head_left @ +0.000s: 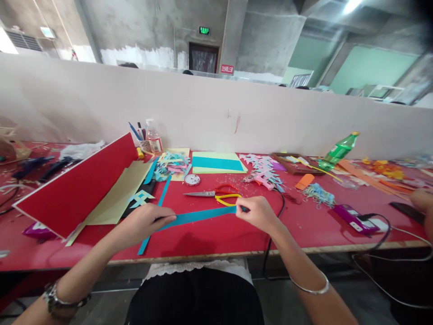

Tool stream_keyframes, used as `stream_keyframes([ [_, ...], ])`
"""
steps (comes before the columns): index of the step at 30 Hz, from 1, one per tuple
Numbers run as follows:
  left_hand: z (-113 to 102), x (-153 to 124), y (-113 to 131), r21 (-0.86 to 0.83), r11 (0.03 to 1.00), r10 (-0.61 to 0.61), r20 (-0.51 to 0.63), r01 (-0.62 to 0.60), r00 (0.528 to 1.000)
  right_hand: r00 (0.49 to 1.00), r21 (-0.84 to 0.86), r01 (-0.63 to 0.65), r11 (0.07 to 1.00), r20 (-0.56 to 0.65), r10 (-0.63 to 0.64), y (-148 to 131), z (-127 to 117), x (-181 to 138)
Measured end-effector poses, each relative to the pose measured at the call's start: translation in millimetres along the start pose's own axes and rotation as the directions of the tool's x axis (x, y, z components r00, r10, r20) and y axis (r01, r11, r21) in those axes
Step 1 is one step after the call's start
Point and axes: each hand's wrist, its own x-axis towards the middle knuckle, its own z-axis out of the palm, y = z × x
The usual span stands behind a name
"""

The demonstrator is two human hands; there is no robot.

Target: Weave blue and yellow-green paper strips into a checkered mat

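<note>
A long blue paper strip (199, 215) is stretched just above the red table (304, 225) between my two hands. My left hand (145, 222) pinches its left end and my right hand (255, 211) pinches its right end. A second blue strip (156, 216) lies on the table under the left hand, running diagonally. Scissors (216, 194) with red and yellow handles lie just beyond the held strip.
A red board (77, 185) leans at the left over yellow-green paper (117, 196). Blue and yellow sheets (218, 163), pink cut-outs (262, 171), a tape roll (192, 179), a green bottle (338, 151), a purple device with cables (353, 219) and another person's hand (422, 201) at the right.
</note>
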Motion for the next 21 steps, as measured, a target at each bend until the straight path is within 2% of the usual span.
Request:
stream_keyframes([
  [4, -4.7, -4.0, -2.3, 0.127, 0.992, -0.015, 0.005, 0.014, 1.000, 0.989, -0.135, -0.101, 0.986, -0.123, 0.085, 16.1, -8.5, -4.6],
  [5, -5.0, -2.9, -0.1, 0.163, 0.987, -0.012, 0.003, 0.012, 1.000, 0.984, -0.112, -0.102, 0.988, -0.155, 0.084, 13.6, -11.6, -2.8],
  [7, -5.1, 1.4, 6.8, 0.223, 0.975, 0.010, 0.002, -0.010, 1.000, 0.985, 0.043, -0.047, 0.998, -0.166, 0.054, -0.6, -17.6, 3.4],
  [10, -5.5, 9.6, 18.2, 0.258, 0.965, 0.045, 0.006, -0.045, 0.999, 0.995, 0.244, 0.096, 0.965, -0.035, -0.090, -34.1, -20.4, 14.1],
  [12, -5.7, 13.5, 23.2, 0.254, 0.966, 0.057, 0.011, -0.058, 0.998, 0.970, 0.275, 0.179, 0.944, 0.111, -0.217, -53.5, -15.1, 19.4],
  [14, -4.1, 15.6, 25.5, 0.242, 0.968, 0.071, 0.018, -0.074, 0.997, 0.940, 0.261, 0.207, 0.943, 0.215, -0.266, -65.7, -5.5, 22.9],
  [17, 3.9, 16.8, 26.7, 0.282, 0.953, 0.116, 0.000, -0.111, 0.993, 0.933, 0.256, 0.179, 0.950, 0.262, -0.247, -74.7, 8.8, 26.8],
  [21, 18.7, 18.7, 27.6, 0.510, 0.852, 0.182, -0.079, -0.117, 0.980, 0.934, 0.334, 0.177, 0.926, 0.241, -0.265, -79.9, 15.6, 32.1],
])
